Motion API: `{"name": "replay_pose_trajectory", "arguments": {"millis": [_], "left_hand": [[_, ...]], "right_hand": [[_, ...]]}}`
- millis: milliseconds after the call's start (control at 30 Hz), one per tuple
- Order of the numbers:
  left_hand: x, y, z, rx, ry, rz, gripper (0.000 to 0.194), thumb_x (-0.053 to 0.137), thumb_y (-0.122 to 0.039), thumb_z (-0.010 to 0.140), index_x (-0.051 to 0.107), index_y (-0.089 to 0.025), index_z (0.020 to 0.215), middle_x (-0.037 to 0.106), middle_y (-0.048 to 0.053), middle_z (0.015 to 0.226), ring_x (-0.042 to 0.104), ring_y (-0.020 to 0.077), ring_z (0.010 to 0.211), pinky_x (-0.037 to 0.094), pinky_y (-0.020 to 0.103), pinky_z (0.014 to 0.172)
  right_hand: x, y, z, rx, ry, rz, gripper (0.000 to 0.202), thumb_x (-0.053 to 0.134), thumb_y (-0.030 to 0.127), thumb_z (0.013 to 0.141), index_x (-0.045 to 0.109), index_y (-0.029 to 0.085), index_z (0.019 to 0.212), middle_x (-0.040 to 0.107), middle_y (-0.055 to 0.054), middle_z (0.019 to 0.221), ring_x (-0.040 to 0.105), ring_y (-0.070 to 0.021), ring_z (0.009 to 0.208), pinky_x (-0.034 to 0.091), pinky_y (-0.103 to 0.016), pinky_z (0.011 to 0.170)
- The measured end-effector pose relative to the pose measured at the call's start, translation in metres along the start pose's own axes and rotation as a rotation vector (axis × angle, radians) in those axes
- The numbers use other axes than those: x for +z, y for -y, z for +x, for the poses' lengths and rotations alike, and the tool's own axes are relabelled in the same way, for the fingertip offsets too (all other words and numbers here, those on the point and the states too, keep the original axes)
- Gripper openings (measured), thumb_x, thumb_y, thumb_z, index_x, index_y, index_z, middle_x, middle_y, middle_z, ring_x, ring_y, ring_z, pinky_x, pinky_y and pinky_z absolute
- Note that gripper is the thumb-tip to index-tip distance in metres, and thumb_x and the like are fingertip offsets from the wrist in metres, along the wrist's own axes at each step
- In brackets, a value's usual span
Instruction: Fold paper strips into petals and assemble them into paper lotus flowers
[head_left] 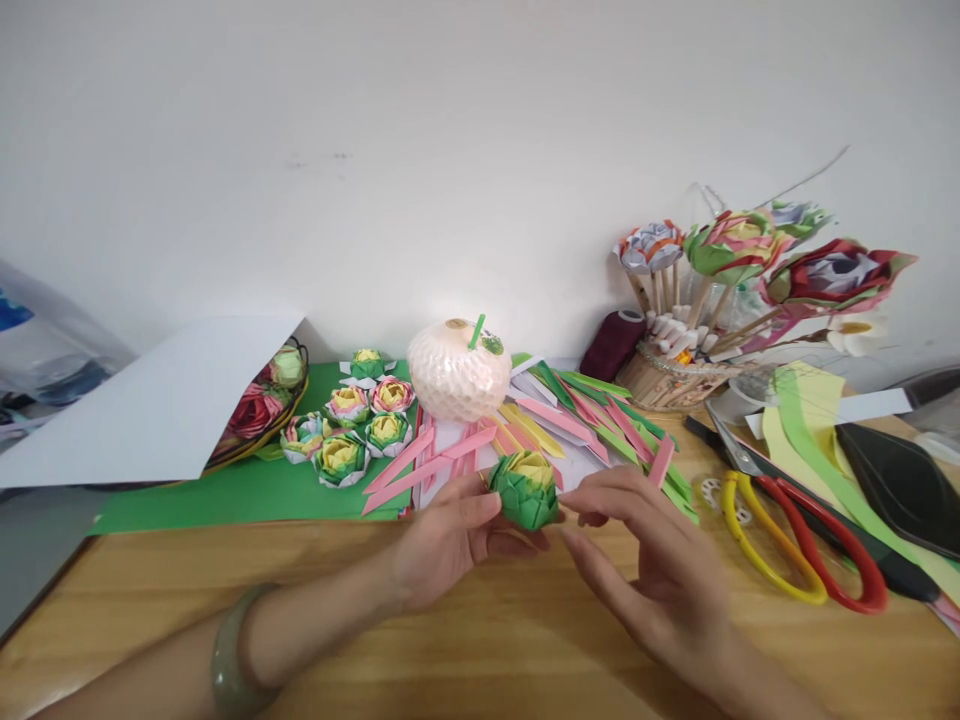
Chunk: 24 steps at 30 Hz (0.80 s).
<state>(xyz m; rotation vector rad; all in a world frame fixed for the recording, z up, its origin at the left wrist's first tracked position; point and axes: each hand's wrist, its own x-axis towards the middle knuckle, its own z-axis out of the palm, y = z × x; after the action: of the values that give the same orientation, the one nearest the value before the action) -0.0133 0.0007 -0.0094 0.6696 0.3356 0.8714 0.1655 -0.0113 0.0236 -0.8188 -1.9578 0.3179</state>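
Left hand cradles a round folded-paper flower in green and yellow

The flower sits low over the pale wooden tabletop, in front of the loose strips of pink paper. The left hand is partly curled around it, thumb pressed to its near-left side and fingers supporting it from beneath. The right hand is loosely spread, thumb well apart from the forefinger, and grips nothing; its fingertips come right up to the flower's right side, but whether they touch cannot be told.

Handling the petals well seems to call for a light, steady hold from below, since squeezing could crush the layered folds. The right forefinger would best ease one green outer petal at a time, pressing near its base rather than its tip, which could crease or tear. Turning the flower slightly in the left hand should bring each petal round, so that the right wrist need not twist. The yellow centre is best left unpressed to keep it rounded.
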Motion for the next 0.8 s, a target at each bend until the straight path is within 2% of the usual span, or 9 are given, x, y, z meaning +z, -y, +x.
{"name": "replay_pose_trajectory", "arguments": {"millis": [333, 500, 700, 800], "left_hand": [[0.0030, 0.0009, -0.0016, -0.021, -0.088, 0.032, 0.031, 0.069, -0.025, 0.071, 0.066, -0.018, 0.101, 0.066, 0.006, 0.101, 0.060, 0.0150, 0.087, 0.048, 0.024, 0.075], [0.0034, 0.0010, -0.0004, -0.016, -0.102, 0.042, 0.031, 0.070, -0.026, 0.070, 0.065, -0.017, 0.099, 0.066, 0.008, 0.101, 0.060, 0.0161, 0.088, 0.047, 0.025, 0.075], [0.0052, -0.0001, 0.0004, -0.033, -0.130, 0.069, 0.037, 0.073, -0.029, 0.066, 0.063, -0.015, 0.099, 0.067, 0.009, 0.097, 0.061, 0.0173, 0.085, 0.047, 0.028, 0.075], [0.0047, 0.0008, 0.0004, -0.018, -0.148, 0.076, 0.039, 0.074, -0.030, 0.065, 0.062, -0.016, 0.099, 0.065, 0.009, 0.102, 0.060, 0.0197, 0.089, 0.046, 0.030, 0.076]], "right_hand": [[0.0024, -0.0009, -0.0038, -0.308, -0.042, -0.364, 0.025, 0.065, 0.011, 0.076, 0.060, 0.015, 0.100, 0.063, -0.003, 0.070, 0.058, -0.0125, 0.058, 0.048, -0.025, 0.052], [0.0035, -0.0007, -0.0040, -0.281, -0.066, -0.349, 0.021, 0.063, 0.009, 0.077, 0.060, 0.016, 0.097, 0.064, -0.003, 0.069, 0.058, -0.0122, 0.059, 0.049, -0.024, 0.051], [0.0014, 0.0011, -0.0044, -0.340, -0.039, -0.324, 0.017, 0.058, 0.003, 0.078, 0.061, 0.015, 0.089, 0.061, -0.002, 0.065, 0.057, -0.0122, 0.058, 0.048, -0.024, 0.050], [0.0031, -0.0016, -0.0056, -0.289, -0.077, -0.338, 0.020, 0.060, 0.005, 0.077, 0.060, 0.015, 0.095, 0.061, -0.004, 0.071, 0.057, -0.0123, 0.060, 0.049, -0.024, 0.051]]}}
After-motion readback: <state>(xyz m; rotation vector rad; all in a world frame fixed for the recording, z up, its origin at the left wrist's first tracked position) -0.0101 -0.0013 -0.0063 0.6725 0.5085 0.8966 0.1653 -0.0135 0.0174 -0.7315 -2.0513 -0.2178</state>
